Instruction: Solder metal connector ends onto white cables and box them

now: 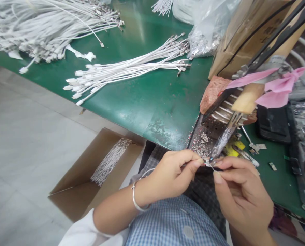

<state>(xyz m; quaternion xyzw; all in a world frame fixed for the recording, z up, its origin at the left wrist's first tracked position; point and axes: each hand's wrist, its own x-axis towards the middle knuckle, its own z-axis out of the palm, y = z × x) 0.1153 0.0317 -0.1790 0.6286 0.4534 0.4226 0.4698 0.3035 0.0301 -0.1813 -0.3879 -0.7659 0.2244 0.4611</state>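
My left hand (174, 172) pinches the end of a thin white cable, its small metal connector (208, 161) held out to the right. My right hand (241, 191) pinches a fine wire at that same connector. The tip of a fixed soldering iron (222, 141) slants down and meets the connector between my fingertips. A silver bracelet (137, 201) circles my left wrist. Both hands hover just off the near edge of the green table (147, 99).
Bundles of white cables (127, 70) lie across the table, with a bigger heap (47, 30) at the far left. A brick (214, 92), a metal stand with solder debris (203, 140) and a cardboard box (247, 30) stand at right. A carton holding cables (96, 171) sits on the floor.
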